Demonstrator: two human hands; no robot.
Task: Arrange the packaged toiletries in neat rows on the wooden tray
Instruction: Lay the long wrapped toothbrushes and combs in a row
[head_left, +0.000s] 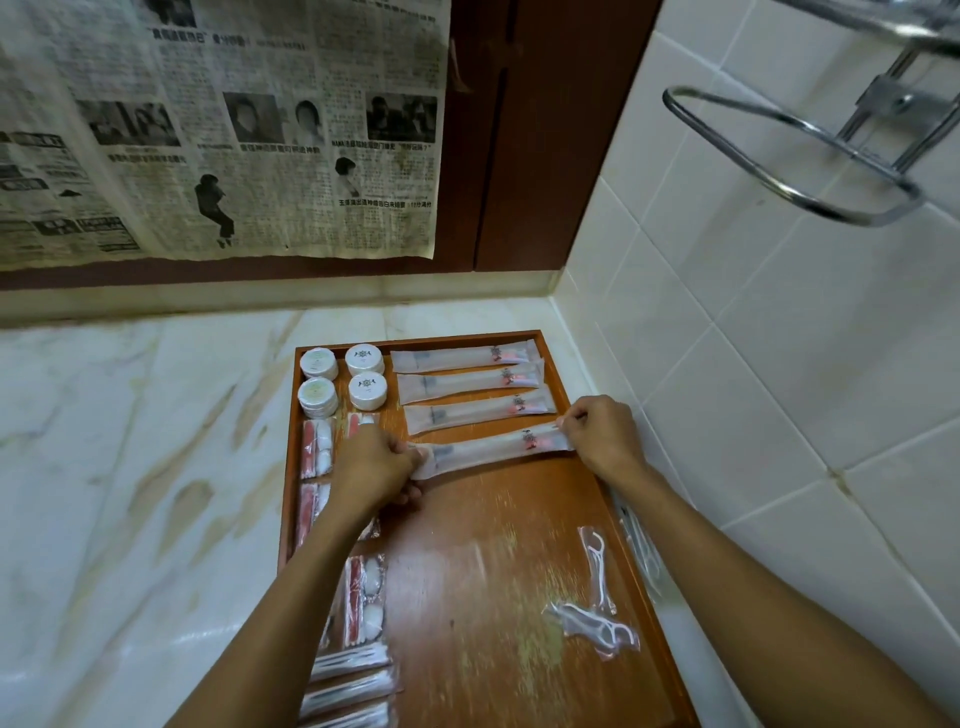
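Wooden tray (467, 597) lies on the marble desk (130, 467). At the tray's near end: floss packets (597, 618) right, swab packets (348, 675) left. At tray centre, left hand (376, 467) and right hand (602, 434) each pinch one end of a long toothbrush packet (493, 449), grip closed on it. Beyond it, three matching packets (470, 382) lie in a row; four round soaps (343, 379) sit at the tray's far left corner.

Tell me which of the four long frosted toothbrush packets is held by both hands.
The nearest long frosted toothbrush packet: left hand and right hand pinch its ends; it lies tilted.
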